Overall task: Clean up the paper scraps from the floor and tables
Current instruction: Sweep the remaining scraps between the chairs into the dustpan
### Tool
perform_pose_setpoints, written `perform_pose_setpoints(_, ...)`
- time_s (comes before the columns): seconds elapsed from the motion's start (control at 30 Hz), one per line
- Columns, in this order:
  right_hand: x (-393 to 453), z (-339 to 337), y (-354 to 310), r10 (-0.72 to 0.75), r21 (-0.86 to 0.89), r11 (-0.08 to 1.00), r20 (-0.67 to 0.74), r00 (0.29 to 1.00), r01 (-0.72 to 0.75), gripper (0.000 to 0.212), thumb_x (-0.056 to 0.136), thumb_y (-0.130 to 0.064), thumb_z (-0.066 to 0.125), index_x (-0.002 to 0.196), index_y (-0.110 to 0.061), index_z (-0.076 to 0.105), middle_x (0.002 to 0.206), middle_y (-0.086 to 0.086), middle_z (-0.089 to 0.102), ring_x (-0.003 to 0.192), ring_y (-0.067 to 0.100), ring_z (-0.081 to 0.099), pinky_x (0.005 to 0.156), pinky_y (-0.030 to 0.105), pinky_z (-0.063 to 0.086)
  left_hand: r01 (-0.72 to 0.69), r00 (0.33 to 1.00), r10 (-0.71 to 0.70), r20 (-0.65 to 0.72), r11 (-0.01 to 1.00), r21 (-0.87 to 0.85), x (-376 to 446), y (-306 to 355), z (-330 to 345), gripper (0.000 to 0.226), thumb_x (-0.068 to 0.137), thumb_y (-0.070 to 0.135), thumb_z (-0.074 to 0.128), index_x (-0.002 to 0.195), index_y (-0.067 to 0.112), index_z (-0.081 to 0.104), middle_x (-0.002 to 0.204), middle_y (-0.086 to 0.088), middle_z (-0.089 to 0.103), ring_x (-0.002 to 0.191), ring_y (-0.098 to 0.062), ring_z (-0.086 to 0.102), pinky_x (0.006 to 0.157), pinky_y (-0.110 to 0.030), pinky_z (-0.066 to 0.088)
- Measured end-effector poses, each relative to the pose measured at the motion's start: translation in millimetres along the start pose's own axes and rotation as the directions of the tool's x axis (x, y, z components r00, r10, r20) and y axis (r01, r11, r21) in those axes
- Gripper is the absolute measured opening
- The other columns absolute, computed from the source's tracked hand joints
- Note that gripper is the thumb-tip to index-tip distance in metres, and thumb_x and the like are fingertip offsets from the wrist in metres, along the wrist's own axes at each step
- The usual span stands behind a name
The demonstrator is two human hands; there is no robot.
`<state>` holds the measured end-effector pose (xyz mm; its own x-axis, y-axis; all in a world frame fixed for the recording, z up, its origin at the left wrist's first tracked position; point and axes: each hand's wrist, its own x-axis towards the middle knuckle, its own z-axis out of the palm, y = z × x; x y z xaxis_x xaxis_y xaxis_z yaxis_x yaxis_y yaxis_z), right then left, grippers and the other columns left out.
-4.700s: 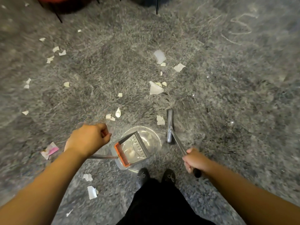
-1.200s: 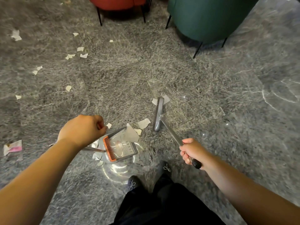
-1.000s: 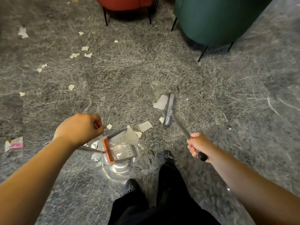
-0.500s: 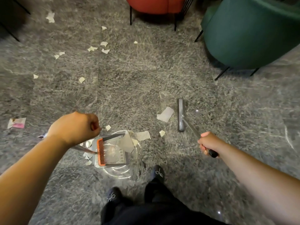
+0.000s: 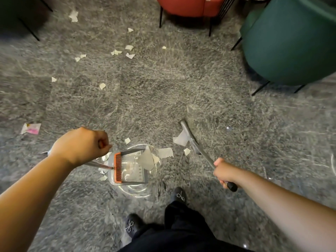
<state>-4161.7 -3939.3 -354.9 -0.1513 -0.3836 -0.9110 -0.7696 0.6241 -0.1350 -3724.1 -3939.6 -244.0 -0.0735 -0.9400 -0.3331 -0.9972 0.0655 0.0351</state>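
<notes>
Fisted round its thin handle, the left hand (image 5: 81, 144) steadies the dustpan (image 5: 130, 167); one big paper scrap (image 5: 147, 159) lies across its mouth, another scrap (image 5: 165, 152) just right of it. Further right, the right hand (image 5: 224, 172) clamps the broom (image 5: 189, 136): best sweep low toward the dustpan, keeping its lip down.

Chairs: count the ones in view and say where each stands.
2. A red chair stands at the top centre, and a green chair at the top right beside it. Dark legs at the top left may belong to a third, cut off.
</notes>
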Motion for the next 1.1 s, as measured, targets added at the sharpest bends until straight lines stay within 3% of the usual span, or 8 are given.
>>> perform_pose_setpoints(0.33,-58.5,78.5,-18.8,-0.026,0.005,1.0,0.075,0.997,0.026,0.032,0.094,-0.005,0.033,0.122,-0.019,0.032,0.083,0.015,0.051,0.06,0.021,0.047,0.048,0.029,0.041,0.044,0.999,-0.044,0.001,0.996,-0.079,-27.6,-18.4,8.1,0.016,0.083,0.051,0.062,0.076,0.036,0.06,0.067,0.013,0.065,0.069,-0.017,0.063,0.062,-0.029,0.052)
perform_pose_setpoints(0.57,-88.0,137.3,-43.6,-0.072,0.009,0.997,0.116,0.991,0.071,0.033,0.096,-0.001,0.031,0.126,-0.014,0.031,0.087,0.015,0.046,0.055,0.018,0.043,0.042,0.028,0.038,0.046,0.998,-0.051,-0.047,0.993,-0.107,-56.9,-32.3,19.8,0.014,0.084,0.048,0.062,0.079,0.034,0.062,0.068,0.01,0.065,0.067,-0.018,0.06,0.06,-0.03,0.052)
perform_pose_setpoints(0.73,-100.0,175.2,-48.8,-0.08,0.047,0.996,0.201,0.976,0.072,0.036,0.095,-0.002,0.033,0.127,-0.019,0.029,0.079,0.013,0.046,0.05,0.017,0.042,0.039,0.025,0.037,0.044,0.997,-0.05,-0.059,0.994,-0.097,-65.5,-30.3,25.3,0.014,0.084,0.047,0.06,0.076,0.036,0.059,0.067,0.01,0.064,0.065,-0.019,0.057,0.057,-0.026,0.045)
perform_pose_setpoints(0.87,-107.5,199.8,-49.7,-0.08,0.154,0.987,0.294,0.952,0.036,0.038,0.092,-0.004,0.038,0.123,-0.026,0.034,0.071,0.01,0.048,0.047,0.014,0.041,0.04,0.023,0.034,0.04,0.996,-0.047,-0.071,0.994,-0.105,-72.4,-30.0,26.7,0.013,0.084,0.046,0.06,0.078,0.034,0.061,0.065,0.011,0.062,0.065,-0.018,0.058,0.056,-0.025,0.041)
perform_pose_setpoints(1.1,-123.9,191.8,-63.1,-0.144,0.315,0.949,0.365,0.92,0.024,0.042,0.095,-0.003,0.042,0.131,-0.024,0.033,0.066,0.006,0.046,0.036,0.006,0.038,0.036,0.016,0.031,0.028,0.997,-0.036,-0.064,0.993,-0.119,-102.1,-35.7,31.6,0.016,0.088,0.049,0.057,0.084,0.034,0.062,0.07,0.009,0.065,0.068,-0.018,0.061,0.06,-0.028,0.051)
